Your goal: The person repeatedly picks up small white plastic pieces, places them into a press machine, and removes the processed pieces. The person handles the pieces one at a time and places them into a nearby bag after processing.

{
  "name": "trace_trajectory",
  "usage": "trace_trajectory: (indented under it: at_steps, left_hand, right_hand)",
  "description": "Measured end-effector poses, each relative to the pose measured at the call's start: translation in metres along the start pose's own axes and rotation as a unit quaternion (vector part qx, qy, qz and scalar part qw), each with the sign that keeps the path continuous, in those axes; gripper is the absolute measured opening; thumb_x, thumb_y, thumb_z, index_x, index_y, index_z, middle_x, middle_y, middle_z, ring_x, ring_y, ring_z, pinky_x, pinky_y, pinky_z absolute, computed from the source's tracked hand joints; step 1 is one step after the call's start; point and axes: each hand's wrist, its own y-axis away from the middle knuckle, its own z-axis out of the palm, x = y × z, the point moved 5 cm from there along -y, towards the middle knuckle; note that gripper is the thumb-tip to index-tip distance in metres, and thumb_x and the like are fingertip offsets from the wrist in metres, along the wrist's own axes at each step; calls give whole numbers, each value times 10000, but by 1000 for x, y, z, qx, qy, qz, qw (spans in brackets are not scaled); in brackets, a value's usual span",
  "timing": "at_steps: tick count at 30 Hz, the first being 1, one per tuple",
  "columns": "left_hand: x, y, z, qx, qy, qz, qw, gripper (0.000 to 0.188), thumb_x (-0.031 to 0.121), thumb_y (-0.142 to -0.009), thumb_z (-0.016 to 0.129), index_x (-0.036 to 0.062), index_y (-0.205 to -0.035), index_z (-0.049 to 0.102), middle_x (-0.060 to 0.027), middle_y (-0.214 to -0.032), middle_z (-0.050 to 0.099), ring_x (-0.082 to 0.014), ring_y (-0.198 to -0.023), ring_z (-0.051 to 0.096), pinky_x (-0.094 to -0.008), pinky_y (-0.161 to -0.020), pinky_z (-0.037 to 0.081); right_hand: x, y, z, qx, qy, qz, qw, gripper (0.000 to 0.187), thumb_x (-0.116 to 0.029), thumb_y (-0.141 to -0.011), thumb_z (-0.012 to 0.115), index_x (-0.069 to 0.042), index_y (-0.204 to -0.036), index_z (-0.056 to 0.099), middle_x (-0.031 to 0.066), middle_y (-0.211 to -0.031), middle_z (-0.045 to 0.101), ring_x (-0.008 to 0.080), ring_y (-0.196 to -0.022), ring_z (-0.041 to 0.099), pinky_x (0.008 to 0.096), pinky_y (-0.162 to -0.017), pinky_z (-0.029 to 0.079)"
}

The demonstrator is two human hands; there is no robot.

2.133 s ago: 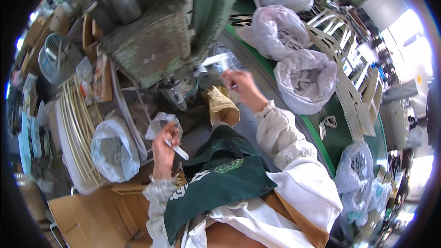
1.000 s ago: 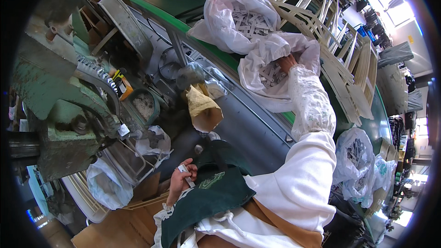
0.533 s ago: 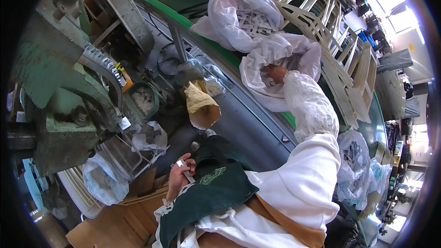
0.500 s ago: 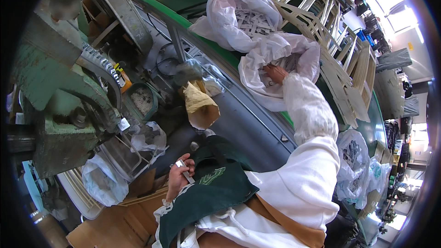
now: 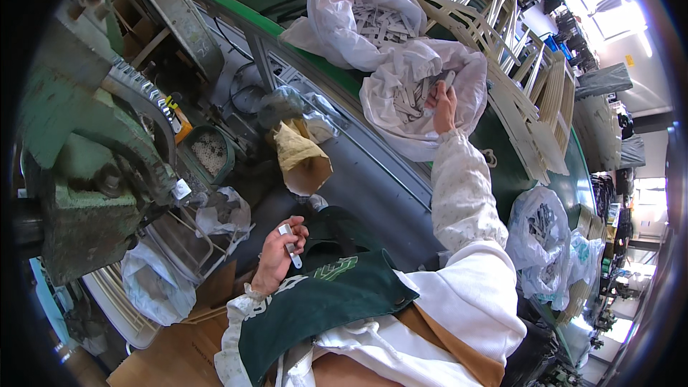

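Note:
Near my lap, my left hand (image 5: 272, 261) is closed around a small flat metal strip (image 5: 295, 259) with a rounded end. A silvery face of the same or another piece shows between its fingers. My right hand (image 5: 445, 112) reaches over the mouth of an open white plastic bag (image 5: 401, 135). Its fingers pinch a light metal strip (image 5: 450, 79) that points up and away. Below and left of those fingers, a heap of similar loose strips (image 5: 408, 102) lies inside the bag.
A second white bag (image 5: 330, 25) of metal pieces stands beyond on the green table (image 5: 509, 165). Stacked pale frames (image 5: 534, 118) lie to the right. At left rises a heavy green machine (image 5: 89, 186). A rolled yellow paper cone (image 5: 301, 165) sits between machine and table.
My right hand has risen from deep among the strips and now shows a strip in its fingers. The left hand has turned and lifted slightly, exposing more of its strip. The view has shifted slightly.

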Motion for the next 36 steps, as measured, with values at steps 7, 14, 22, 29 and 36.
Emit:
trace_trajectory:
  at_steps: [7, 14, 22, 29, 36]
  left_hand:
    - [66, -5, 46, 49, -100, 195, 975, 270, 153, -900, 628, -49, -1080, 620, 27, -709, 514, -20, -549, 386, -197, -493, 285]
    - [106, 25, 40, 128, -178, 368, 903, 165, 135, -873, 674, 3, -970, 701, 58, -679, 542, -5, -563, 395, -181, -500, 281]
    - [99, 54, -11, 253, -90, 394, 879, 201, 238, -908, 641, 42, -907, 688, 83, -591, 465, -1, -492, 341, -191, -443, 218]
    - [126, 85, -30, 271, -47, 434, 858, 245, 206, -931, 598, -20, -863, 664, 1, -627, 579, -13, -450, 350, -186, -420, 237]
    - [153, 80, -33, 271, -24, 452, 850, 234, 190, -893, 651, -27, -808, 674, -21, -662, 625, -4, -460, 347, -184, -410, 217]
  right_hand:
    - [-47, 156, 199, -367, -79, 315, 872, 342, -230, -942, 553, -18, -1204, 490, 25, -894, 500, 95, -662, 458, 242, -597, 391]
    - [-49, 226, 295, -567, 89, 349, 741, 261, -269, -991, 474, -50, -1119, 537, -15, -784, 510, 51, -628, 443, 202, -535, 352]
    - [-25, 250, 362, -606, 112, 217, 757, 291, -303, -947, 570, -28, -1042, 571, -21, -703, 527, 59, -584, 474, 228, -505, 378]
    - [121, 149, 458, -467, 321, -300, 767, 316, -184, -671, 717, 20, -883, 601, 231, -811, 623, 432, -775, 594, 457, -676, 495]
    - [168, 155, 526, -511, 460, -311, 656, 308, -174, -678, 717, 15, -893, 605, 218, -829, 626, 413, -792, 597, 445, -693, 493]
